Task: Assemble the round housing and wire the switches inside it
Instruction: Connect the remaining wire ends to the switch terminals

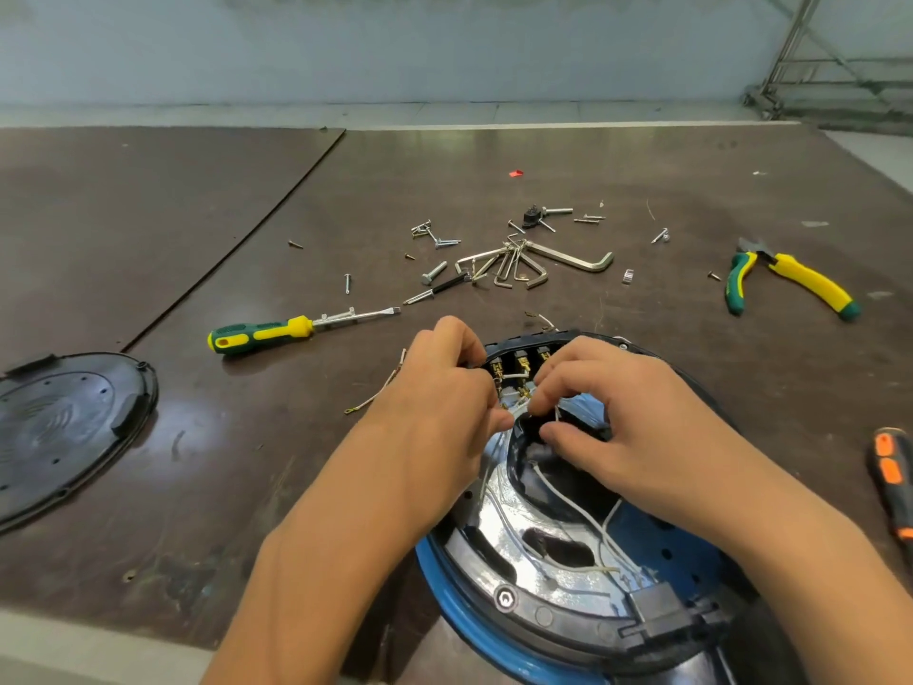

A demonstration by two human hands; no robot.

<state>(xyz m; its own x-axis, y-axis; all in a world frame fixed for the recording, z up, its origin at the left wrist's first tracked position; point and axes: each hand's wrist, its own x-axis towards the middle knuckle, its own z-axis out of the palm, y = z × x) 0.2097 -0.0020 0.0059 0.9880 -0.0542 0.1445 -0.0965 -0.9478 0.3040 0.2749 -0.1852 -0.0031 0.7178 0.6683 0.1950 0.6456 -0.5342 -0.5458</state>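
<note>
The round blue and black housing (499,585) lies open on the table in front of me. A row of black switches with brass terminals (519,364) sits at its far rim. Thin white wires (568,501) run across the inside. My left hand (439,402) grips the housing's far left edge, its fingers curled beside the switches. My right hand (607,412) pinches a white wire end between thumb and fingers just below the terminals. The black round cover (59,427) lies apart at the left.
A green and yellow screwdriver (276,331) lies left of the housing. Hex keys (538,264), screws and bolts are scattered behind it. Yellow-green pliers (790,281) lie far right. An orange and black tool handle (894,482) sits at the right edge.
</note>
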